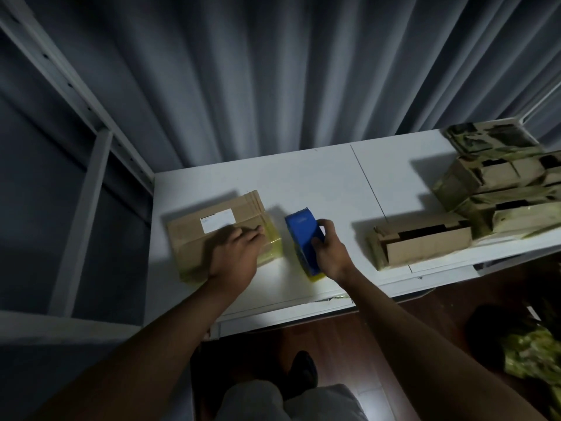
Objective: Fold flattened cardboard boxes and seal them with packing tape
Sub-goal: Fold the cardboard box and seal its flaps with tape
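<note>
A brown cardboard box (194, 235) with a white label lies on the white table (328, 183) at the left, its right end wrapped in yellowish tape. My left hand (235, 253) rests flat on the box top, fingers stretched toward the taped end. Just right of the box, my right hand (329, 249) grips a blue tape dispenser (303, 235) that stands on the table, with a yellow tape roll showing at its near end.
A folded cardboard box (425, 241) with an open slot lies right of centre. A stack of taped boxes (498, 177) fills the far right corner. A white shelf frame (79, 123) stands at the left, curtains behind. Crumpled tape scraps (534, 354) lie on the floor.
</note>
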